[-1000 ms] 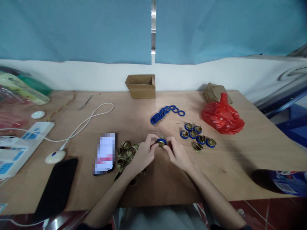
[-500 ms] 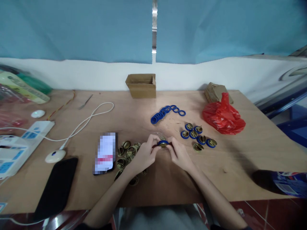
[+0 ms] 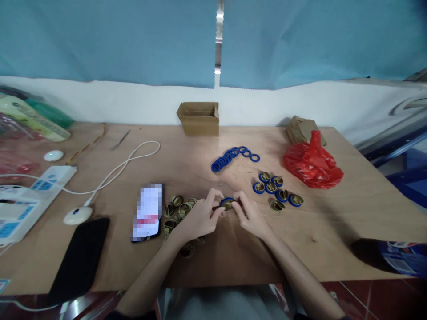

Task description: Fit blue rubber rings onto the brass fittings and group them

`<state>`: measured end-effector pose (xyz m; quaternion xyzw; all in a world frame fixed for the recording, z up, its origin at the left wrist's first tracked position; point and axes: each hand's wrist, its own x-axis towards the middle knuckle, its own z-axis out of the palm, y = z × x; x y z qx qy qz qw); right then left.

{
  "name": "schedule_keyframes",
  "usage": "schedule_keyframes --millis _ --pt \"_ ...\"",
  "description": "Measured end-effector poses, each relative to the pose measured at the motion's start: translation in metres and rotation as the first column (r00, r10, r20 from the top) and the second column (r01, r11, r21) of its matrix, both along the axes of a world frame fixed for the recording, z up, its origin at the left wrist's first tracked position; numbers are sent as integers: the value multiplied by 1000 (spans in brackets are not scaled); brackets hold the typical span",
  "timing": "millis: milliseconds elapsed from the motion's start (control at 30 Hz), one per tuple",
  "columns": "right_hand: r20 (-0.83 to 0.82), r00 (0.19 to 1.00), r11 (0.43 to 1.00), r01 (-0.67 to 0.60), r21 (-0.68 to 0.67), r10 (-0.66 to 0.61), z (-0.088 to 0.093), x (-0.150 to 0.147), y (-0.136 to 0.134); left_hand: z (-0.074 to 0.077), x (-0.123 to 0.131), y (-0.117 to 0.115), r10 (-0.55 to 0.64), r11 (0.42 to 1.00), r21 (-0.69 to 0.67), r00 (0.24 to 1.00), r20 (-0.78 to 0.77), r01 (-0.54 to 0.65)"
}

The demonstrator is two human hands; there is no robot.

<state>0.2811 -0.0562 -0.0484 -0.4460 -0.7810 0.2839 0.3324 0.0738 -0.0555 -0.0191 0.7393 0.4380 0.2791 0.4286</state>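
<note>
Between both sets of fingertips I hold a round brass-coloured metal part with a blue ring (image 3: 227,203) around it, tilted just above the table. My left hand (image 3: 208,213) pinches its left side, and my right hand (image 3: 248,213) pinches the right side. Near my left wrist lie several loose brass-coloured round parts (image 3: 183,210), some hidden under the forearm. To the right sit several brass-coloured parts fitted with blue rings (image 3: 271,187), plus a brass-coloured part (image 3: 277,206) with no blue visible. A row of loose blue rings (image 3: 227,158) lies beyond my hands.
An open cardboard box (image 3: 200,126) stands by the wall. A red plastic bag (image 3: 313,164) and a brown package (image 3: 304,129) are at right, a dark bottle (image 3: 390,255) near the front. Leftward lie a lit phone (image 3: 148,213), a black phone-like slab (image 3: 80,258), and a power strip (image 3: 53,186).
The held part has tilted, showing more of its brass-coloured face. My fingers have shifted slightly around it. The whole view has moved a little; the things on the table stay put.
</note>
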Motion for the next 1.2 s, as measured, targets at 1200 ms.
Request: schedule_keyframes --millis 1200 --pt "46 997 982 54 182 -63 -12 -3 1 -9 12 1 143 979 -186 936 322 -86"
